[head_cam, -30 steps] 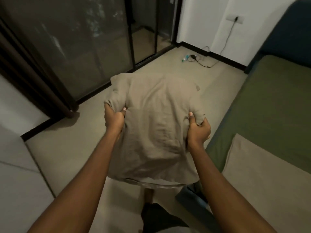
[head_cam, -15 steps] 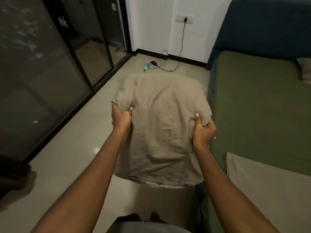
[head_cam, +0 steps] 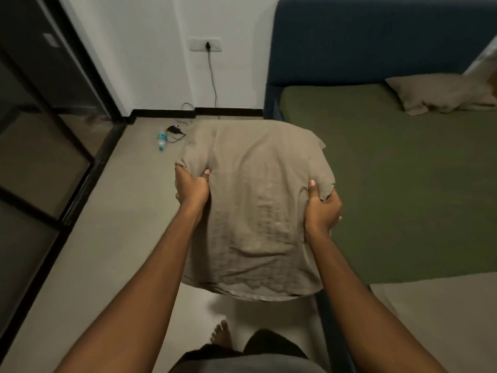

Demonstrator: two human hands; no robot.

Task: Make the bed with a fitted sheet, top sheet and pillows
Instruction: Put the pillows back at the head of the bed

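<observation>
Gripping the pillow [head_cam: 258,205] with left hand [head_cam: 192,188] and right hand [head_cam: 321,208], the person now faces the far headboard [head_cam: 363,41], so placing it looks next

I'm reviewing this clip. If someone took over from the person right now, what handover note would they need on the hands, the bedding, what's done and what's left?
Hands: the left hand grips the left edge of the beige pillow, and the right hand grips its right edge. The pillow is in the air, resting on nothing.
Done: the green fitted sheet is on and smooth. A second pillow lies by the blue headboard. A beige sheet, likely the top sheet, covers only the near end.
Left: set the held pillow by the headboard beside the other one. The beige sheet probably needs pulling up.
</observation>
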